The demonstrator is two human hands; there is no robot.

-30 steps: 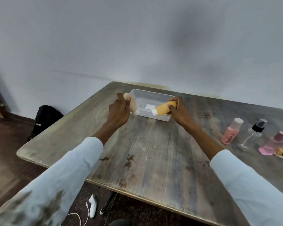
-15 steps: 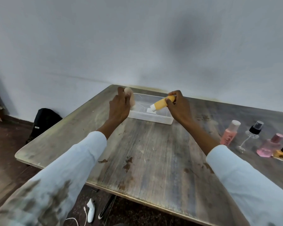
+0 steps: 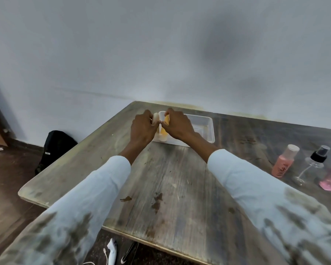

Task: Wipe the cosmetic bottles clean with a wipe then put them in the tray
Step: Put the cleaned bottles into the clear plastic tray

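While over the tray, orange bottle hangs below right hand fingers

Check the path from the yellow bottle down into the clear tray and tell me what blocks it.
Nothing visible blocks it. The right hand holds the yellow bottle at the left end of the clear tray. The left hand, holding a beige bottle, is beside it, left of the tray.

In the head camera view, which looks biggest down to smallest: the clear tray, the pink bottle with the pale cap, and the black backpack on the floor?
1. clear tray
2. black backpack
3. pink bottle
Tray and backpack look close; distance makes that unsure.
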